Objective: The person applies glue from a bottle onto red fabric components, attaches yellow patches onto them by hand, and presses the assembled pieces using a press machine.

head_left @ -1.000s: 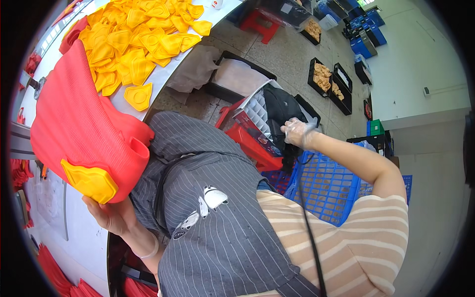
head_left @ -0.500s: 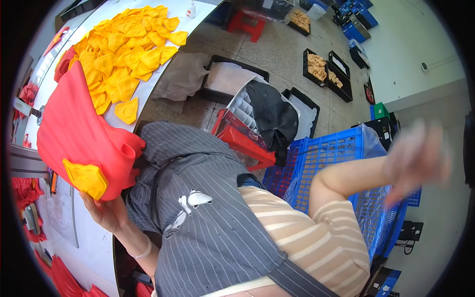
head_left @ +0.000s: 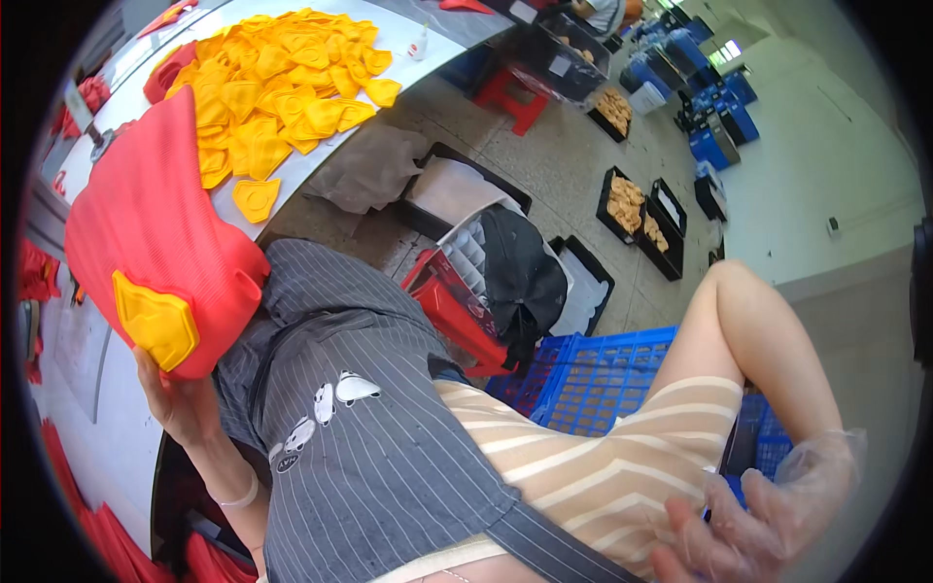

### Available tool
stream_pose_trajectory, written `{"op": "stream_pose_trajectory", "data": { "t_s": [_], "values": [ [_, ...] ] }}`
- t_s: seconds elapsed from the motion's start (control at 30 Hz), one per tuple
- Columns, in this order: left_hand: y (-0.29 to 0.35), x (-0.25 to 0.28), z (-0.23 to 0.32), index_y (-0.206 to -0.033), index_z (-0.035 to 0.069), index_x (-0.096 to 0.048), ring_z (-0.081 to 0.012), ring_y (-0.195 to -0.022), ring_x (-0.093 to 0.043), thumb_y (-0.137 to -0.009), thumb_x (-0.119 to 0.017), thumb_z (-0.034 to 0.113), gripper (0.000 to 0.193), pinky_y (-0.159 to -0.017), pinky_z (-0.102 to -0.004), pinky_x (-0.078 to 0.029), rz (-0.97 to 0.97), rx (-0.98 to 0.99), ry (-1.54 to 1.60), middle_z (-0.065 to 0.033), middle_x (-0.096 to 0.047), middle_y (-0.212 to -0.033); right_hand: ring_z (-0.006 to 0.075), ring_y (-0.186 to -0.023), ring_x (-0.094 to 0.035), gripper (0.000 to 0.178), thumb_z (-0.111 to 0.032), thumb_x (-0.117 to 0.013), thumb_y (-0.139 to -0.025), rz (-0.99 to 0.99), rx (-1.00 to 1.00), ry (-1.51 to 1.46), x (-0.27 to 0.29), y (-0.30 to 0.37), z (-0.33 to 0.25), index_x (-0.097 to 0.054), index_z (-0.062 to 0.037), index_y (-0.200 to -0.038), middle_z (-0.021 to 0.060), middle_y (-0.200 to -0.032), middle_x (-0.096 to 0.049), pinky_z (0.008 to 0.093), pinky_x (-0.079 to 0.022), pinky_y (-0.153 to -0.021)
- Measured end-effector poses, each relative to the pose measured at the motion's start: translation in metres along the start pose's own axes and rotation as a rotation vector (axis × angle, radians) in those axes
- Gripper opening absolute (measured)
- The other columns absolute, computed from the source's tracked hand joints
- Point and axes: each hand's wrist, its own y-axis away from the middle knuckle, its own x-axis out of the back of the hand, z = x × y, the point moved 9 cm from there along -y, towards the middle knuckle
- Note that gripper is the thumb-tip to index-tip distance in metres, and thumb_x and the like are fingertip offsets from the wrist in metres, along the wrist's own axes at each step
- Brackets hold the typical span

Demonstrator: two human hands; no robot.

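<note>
My left hand (head_left: 180, 403) is closed on the near edge of a large, soft red ribbed piece (head_left: 160, 204), its shape folded and curved. A shield-shaped yellow piece (head_left: 155, 321) with a raised rim lies flat against the red surface, and my fingers are at its lower edge. What is under the red piece is hidden. My right hand (head_left: 753, 515), in a clear plastic glove, is raised at the lower right near my striped sleeve, holding nothing, with its fingers apart and slightly bent.
A heap of yellow pieces (head_left: 282, 78) covers the far table (head_left: 442, 44), beside a small white bottle (head_left: 418, 44). Right of me stand a blue crate (head_left: 622, 364), a red stool (head_left: 457, 335) and a black bag (head_left: 525, 272). Black trays (head_left: 661, 257) sit on the floor.
My right hand has swung down from the upper right toward my shoulder. My left hand still holds the red piece with the yellow one on it. The view has shifted.
</note>
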Motion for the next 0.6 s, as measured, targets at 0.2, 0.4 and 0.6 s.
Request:
{"op": "stream_pose_trajectory", "data": {
  "t_s": [0.2, 0.4, 0.6],
  "values": [
    [-0.004, 0.014, -0.012, -0.137, 0.004, -0.044, -0.0251, -0.129, -0.047, -0.099, -0.049, 0.028, 0.045, -0.111, -0.0454, -0.035, 0.121, 0.0, -0.023, -0.0122, -0.05, -0.139, 0.0249, -0.097, -0.06, 0.022, -0.02, -0.057, -0.09, 0.008, 0.01, -0.155, 0.004, 0.006, -0.002, -0.061, -0.0129, -0.111, 0.0087, -0.108, -0.064, 0.0322, -0.041, -0.082],
    [-0.009, -0.004, -0.024, -0.137, 0.003, -0.043, -0.0241, -0.126, -0.05, -0.098, -0.052, 0.029, 0.048, -0.107, -0.0431, -0.039, 0.198, -0.018, -0.11, -0.0121, -0.052, -0.136, 0.0255, -0.101, -0.058, 0.019, -0.019, -0.059, -0.09, -0.021, 0.007, -0.238, 0.02, 0.009, 0.002, -0.063, -0.0138, -0.107, 0.0074, -0.109, -0.063, 0.0335, -0.037, -0.09],
    [0.01, 0.005, 0.0, -0.137, 0.007, -0.045, -0.0236, -0.122, -0.053, -0.097, -0.053, 0.034, 0.049, -0.103, -0.0427, -0.043, 0.212, -0.138, -0.192, -0.0095, -0.055, -0.133, 0.026, -0.105, -0.056, 0.015, -0.018, -0.061, -0.089, -0.223, 0.134, -0.194, 0.059, 0.013, 0.059, -0.064, -0.0146, -0.103, 0.0061, -0.11, -0.063, 0.0348, -0.033, -0.098]
  ]
}}
